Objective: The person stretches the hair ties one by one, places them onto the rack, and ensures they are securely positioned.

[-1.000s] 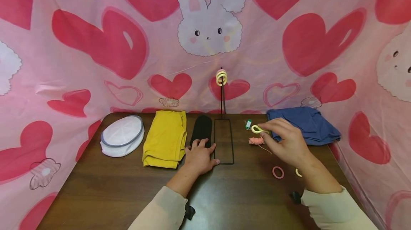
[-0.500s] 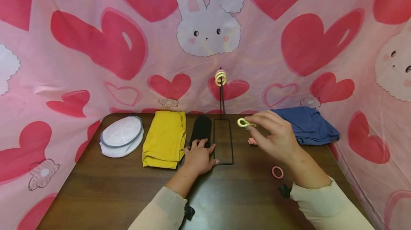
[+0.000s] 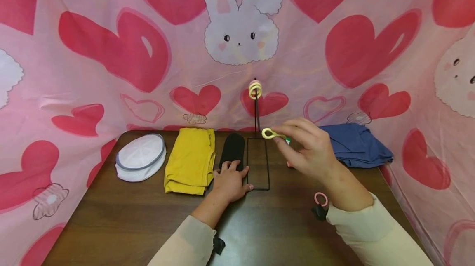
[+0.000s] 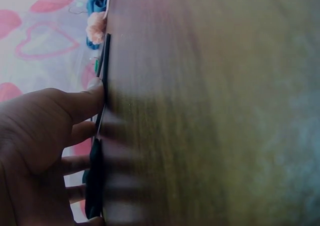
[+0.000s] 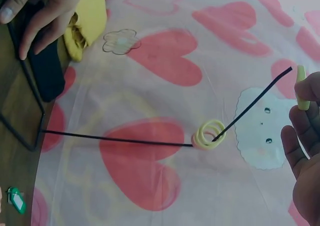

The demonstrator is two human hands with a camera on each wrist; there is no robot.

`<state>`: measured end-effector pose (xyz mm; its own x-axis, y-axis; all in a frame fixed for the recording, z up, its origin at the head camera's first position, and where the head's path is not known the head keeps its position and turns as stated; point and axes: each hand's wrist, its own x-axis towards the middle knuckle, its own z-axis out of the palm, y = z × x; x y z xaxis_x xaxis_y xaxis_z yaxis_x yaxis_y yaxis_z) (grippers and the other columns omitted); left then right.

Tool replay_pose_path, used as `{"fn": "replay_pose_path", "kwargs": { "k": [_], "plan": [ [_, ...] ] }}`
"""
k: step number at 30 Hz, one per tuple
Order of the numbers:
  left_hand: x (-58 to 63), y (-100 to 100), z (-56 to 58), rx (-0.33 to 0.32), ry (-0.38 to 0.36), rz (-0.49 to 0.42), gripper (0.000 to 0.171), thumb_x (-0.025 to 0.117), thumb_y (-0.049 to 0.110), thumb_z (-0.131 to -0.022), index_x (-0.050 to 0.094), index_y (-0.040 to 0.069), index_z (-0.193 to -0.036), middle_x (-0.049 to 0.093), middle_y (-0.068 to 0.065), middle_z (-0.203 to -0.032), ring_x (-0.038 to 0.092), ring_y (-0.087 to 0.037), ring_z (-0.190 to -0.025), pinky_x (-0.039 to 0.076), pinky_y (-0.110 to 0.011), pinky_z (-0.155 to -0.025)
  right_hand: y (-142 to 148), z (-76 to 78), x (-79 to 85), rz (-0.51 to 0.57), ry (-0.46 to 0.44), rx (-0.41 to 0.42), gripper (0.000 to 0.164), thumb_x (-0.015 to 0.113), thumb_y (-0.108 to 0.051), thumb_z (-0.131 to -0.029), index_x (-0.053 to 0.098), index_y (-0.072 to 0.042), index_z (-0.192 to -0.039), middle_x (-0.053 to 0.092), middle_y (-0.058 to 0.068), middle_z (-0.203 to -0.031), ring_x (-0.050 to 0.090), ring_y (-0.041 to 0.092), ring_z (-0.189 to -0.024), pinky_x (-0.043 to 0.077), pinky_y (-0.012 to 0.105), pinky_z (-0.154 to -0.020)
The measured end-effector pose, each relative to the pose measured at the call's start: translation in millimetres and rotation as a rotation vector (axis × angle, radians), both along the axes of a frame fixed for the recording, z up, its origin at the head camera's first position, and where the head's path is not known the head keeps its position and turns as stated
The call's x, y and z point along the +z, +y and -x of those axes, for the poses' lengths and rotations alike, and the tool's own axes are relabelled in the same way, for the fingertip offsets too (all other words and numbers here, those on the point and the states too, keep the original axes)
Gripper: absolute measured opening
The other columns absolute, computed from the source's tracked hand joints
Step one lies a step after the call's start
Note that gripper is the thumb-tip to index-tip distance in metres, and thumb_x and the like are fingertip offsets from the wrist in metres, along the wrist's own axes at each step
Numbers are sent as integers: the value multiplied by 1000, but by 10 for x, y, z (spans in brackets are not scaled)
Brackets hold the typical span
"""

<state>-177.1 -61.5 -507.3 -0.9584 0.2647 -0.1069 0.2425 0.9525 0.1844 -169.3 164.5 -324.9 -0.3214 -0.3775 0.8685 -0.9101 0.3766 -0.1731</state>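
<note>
- Pink heart-and-rabbit-print cloth [image 3: 304, 64]: rises behind the surface and on both sides.
- Brown wood-grain surface [image 3: 256, 224]: carries everything below.
- Black wire stand [image 3: 267, 165]: rectangular base lying on the surface, thin upright at the back, arm slanting from its top.
- Folded yellow cloth [image 3: 189, 161]: left of the stand.
- Folded blue cloth [image 3: 360, 146]: far right, partly behind the right hand.
- White mesh item [image 3: 141, 154] with a grey-blue rim: at the far left.
- Left hand [image 3: 230, 181]: fingers spread, resting on the black pad, thumb on the stand's base.
- Right hand [image 3: 309, 148]: pinches the yellow ring between thumb and fingers, above the surface.
- Black pad [image 3: 233, 149]: oblong, between yellow cloth and stand.
- Coral yarn bundle [image 4: 96, 27]: right of the stand, mostly hidden in the head view.
- Yellow ring [image 5: 301, 72]: in the right wrist view, just beside the arm's free tip, a gap between them.
- Hung rings [image 3: 260, 90]: pink and yellow, around the arm near the upright.
- Pink ring [image 3: 320, 194]: on the surface, near the right sleeve.
- Small green-and-white item [image 5: 17, 200]: right of the base.
</note>
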Motion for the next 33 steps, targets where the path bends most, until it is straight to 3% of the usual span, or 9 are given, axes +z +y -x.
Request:
{"fn": "replay_pose_path", "kwargs": {
  "k": [8, 16, 21, 27, 33],
  "plan": [
    [-4, 9, 8, -1, -4, 8, 69, 64, 66, -92, 52, 36, -154, 40, -8, -162, 34, -39, -144, 35, -71, -105, -73, 97, 1, -25, 1, 8, 25, 78, -4, -85, 80, -6, -110, 74, 5, -102, 65, 16, -87, 53, 22, -75],
    [7, 8, 11, 6, -5, 12, 69, 64, 67, -92, 52, 37, -154, 40, -7, -162, 34, -38, -144, 35, -71, -105, -103, 184, -53, -5, -51, -16, 28, 81, -2, -83, 81, -7, -110, 75, 3, -103, 68, 16, -91, 55, 19, -80],
    [9, 10, 1, 6, -14, 12, 70, 64, 67, -92, 51, 37, -154, 39, -7, -162, 34, -38, -145, 35, -70, -105, -111, 314, -105, 6, -65, -18, 27, 80, 0, -83, 80, -7, -110, 76, 3, -104, 71, 18, -93, 57, 21, -82],
    [23, 3, 0, 7, -8, 7, 70, 64, 66, -93, 51, 37, -154, 40, -7, -162, 34, -38, -144, 35, -70, -105, -139, 509, -162, 34, -107, -78, 23, 79, -4, -86, 80, -7, -109, 76, 4, -104, 71, 18, -92, 54, 20, -85],
    [31, 0, -4, 12, -16, -12, 69, 65, 65, -92, 52, 36, -154, 40, -7, -162, 34, -38, -144, 34, -70, -106, -220, 696, -220, 80, -119, -132, 21, 79, -2, -86, 77, -5, -107, 75, 6, -100, 69, 20, -87, 56, 32, -81]
  ]
}}
